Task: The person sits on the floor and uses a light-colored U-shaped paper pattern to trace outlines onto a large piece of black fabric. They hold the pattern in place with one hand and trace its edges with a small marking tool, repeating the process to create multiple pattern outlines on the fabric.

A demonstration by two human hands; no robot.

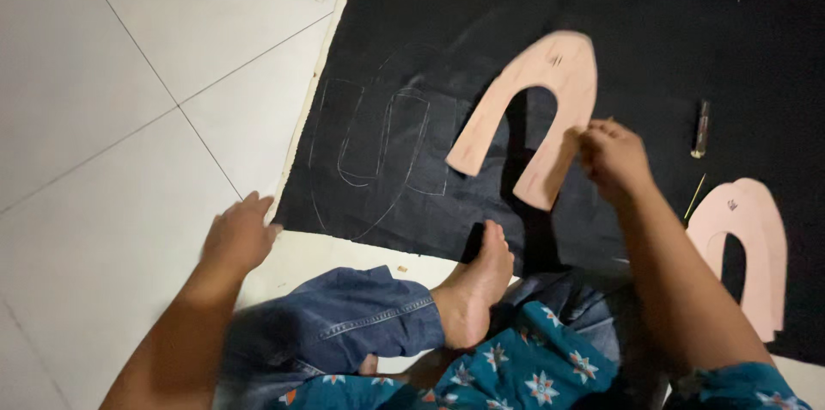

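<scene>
A black fabric sheet [653, 23] lies on the floor, with chalk outlines [378, 148] of an arch shape drawn near its left edge. My right hand [610, 156] grips one leg of a pink arch-shaped paper pattern [537, 88], lifted a little above the fabric. My left hand [239, 234] rests flat on the white tile beside the fabric's near left corner, fingers spread, holding nothing. My bare foot [473, 285] presses on the fabric's near edge.
Other pink arch patterns [756, 247] are stacked on the fabric at the right. A small dark cylindrical object [701, 128] and a thin yellow stick [694, 197] lie near them. White floor tiles [112, 100] spread to the left. My jeans-clad leg [335, 324] is folded below.
</scene>
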